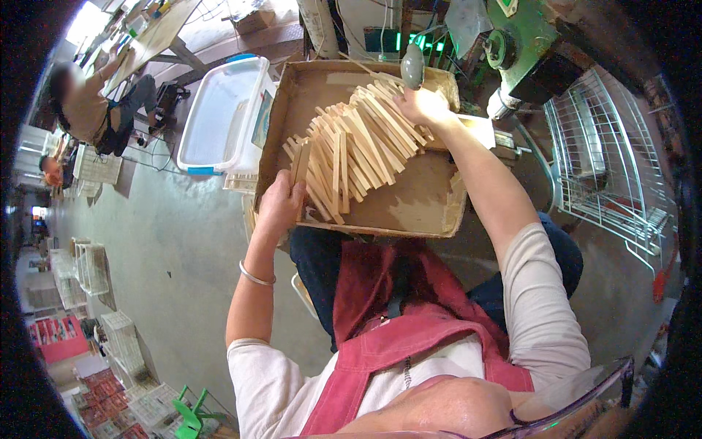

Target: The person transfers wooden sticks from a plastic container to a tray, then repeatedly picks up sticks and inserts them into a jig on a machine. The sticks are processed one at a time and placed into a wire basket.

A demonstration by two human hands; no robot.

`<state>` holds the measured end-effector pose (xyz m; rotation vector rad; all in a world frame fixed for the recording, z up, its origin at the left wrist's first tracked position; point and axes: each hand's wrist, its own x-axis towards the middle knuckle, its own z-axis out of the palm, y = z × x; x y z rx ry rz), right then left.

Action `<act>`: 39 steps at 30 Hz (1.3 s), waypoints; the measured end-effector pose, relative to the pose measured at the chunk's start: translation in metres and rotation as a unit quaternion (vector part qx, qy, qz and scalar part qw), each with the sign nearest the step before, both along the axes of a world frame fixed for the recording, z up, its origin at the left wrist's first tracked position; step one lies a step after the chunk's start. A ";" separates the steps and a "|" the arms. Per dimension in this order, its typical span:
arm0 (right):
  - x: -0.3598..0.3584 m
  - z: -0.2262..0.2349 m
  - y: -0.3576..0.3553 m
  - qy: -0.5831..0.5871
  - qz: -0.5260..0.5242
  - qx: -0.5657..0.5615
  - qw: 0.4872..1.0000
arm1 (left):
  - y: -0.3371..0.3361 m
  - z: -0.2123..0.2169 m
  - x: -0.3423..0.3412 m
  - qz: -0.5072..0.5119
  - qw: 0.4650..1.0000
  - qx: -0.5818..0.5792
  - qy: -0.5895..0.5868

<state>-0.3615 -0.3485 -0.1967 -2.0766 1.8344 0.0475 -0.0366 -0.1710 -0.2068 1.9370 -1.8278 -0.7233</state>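
A heap of thin pale wooden sticks (358,143) lies in a shallow cardboard box (417,208) in front of my lap. At the box's left side my left hand (281,199) is closed around the lower end of a few darker wooden sticks (300,161), which stand out beside the heap. My right hand (423,108) is at the heap's far right end, under a small lamp (413,67). Its fingers are bent in and touch the stick ends; glare hides whether it grips anything.
Left of the box stands a clear plastic bin (223,117) with blue latches. A green machine (523,36) is at the far right, near a wire rack (603,164). Another person (88,110) sits far left by a table (150,47). A green chair (191,417) is at lower left.
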 end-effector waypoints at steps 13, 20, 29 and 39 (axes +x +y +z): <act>0.057 -0.036 -0.042 -0.149 0.134 -0.091 0.975 | 0.003 -0.005 -0.036 0.015 0.935 0.097 0.342; 0.098 0.000 -0.040 -0.017 0.225 -0.086 0.970 | 0.001 -0.001 -0.046 0.036 0.916 0.091 0.389; 0.028 -0.042 -0.050 -0.219 0.130 -0.157 0.954 | 0.005 -0.001 -0.059 -0.124 0.964 0.034 0.233; 0.055 -0.006 -0.027 -0.241 0.114 -0.133 0.955 | -0.021 -0.006 -0.067 -0.100 0.968 -0.021 0.229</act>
